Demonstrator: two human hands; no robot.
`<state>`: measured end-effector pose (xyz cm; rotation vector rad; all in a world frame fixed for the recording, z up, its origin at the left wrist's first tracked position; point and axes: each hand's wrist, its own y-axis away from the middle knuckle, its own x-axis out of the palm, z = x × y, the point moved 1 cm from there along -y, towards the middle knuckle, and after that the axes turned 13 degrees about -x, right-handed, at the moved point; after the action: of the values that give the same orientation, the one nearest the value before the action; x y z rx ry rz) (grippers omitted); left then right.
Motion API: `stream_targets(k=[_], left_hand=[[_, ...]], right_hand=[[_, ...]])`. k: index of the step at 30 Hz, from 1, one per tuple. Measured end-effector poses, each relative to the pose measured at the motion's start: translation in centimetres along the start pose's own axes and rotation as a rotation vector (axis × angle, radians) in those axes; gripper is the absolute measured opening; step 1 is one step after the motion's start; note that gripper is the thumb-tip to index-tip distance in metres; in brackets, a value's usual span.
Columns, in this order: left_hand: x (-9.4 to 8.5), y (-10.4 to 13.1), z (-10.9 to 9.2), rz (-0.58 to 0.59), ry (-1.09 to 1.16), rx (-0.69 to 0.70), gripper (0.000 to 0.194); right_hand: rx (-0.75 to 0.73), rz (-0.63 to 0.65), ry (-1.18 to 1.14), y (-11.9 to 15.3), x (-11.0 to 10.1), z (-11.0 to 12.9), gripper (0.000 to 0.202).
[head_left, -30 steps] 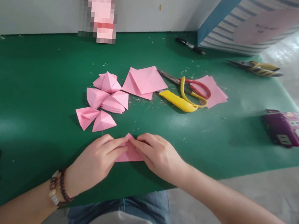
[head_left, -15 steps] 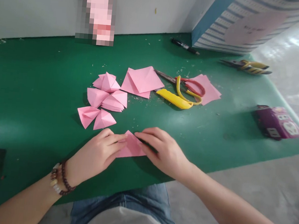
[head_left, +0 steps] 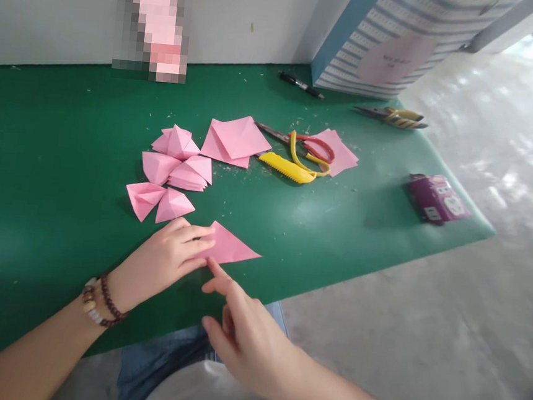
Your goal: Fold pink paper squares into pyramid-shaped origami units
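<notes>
The right hand [head_left: 254, 342] has its grip apart, with one fingertip at the near edge of the pink paper [head_left: 232, 247] on the desk [head_left: 338, 231]. The left hand's [head_left: 161, 262] grip is open and lies on the paper's left side; it should press down so nothing slips while that fingertip rubs slowly. Farther off, little pink shapes [head_left: 192, 172] sit left of the scissors [head_left: 292, 143].

Dim green tabletop [head_left: 66, 145], soft shadows, glare at right
</notes>
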<state>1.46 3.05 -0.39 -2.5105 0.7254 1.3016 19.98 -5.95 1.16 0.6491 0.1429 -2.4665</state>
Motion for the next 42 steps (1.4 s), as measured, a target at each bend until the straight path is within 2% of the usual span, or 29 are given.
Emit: stream_targets(k=[4,10,15,24,27,30,32,36,39,42], left_hand=[[0.1,0.0,0.0,0.005,-0.032,0.025,0.026],[0.1,0.1,0.0,-0.014,-0.062,0.056,0.025],[0.2,0.1,0.2,-0.021,-0.060,0.067,0.026],[0.5,0.2,0.5,-0.043,-0.017,0.063,0.025],[0.4,0.0,0.5,-0.041,-0.013,0.075,0.024],[0.2,-0.1,0.4,-0.029,-0.026,0.090,0.025],[-0.1,-0.1,0.3,-0.008,-0.029,0.091,0.029],[-0.4,-0.1,0.5,0.049,-0.048,0.090,0.043],[-0.4,-0.1,0.9,0.096,-0.058,0.097,0.048],[-0.3,-0.2,1.2,0.124,-0.042,0.083,0.045]], right_hand=[[0.052,0.003,-0.060,0.0,-0.4,0.5,0.040],[0.177,-0.033,-0.155,0.8,-1.0,-0.1,0.038],[0.260,-0.144,-0.209,1.5,-2.1,-0.5,0.030],[0.282,-0.317,-0.110,4.1,-3.9,-2.7,0.025],[0.194,-0.447,0.121,3.7,-4.8,-3.5,0.015],[-0.004,-0.520,0.500,1.6,-5.0,-3.9,0.008],[-0.110,-0.462,0.661,-0.1,-4.5,-4.2,0.009],[-0.154,-0.323,0.828,-2.5,-2.6,-4.2,0.019],[-0.185,-0.283,0.887,-3.2,-1.0,-3.6,0.022],[-0.234,-0.264,0.881,-3.9,0.3,-2.8,0.022]])
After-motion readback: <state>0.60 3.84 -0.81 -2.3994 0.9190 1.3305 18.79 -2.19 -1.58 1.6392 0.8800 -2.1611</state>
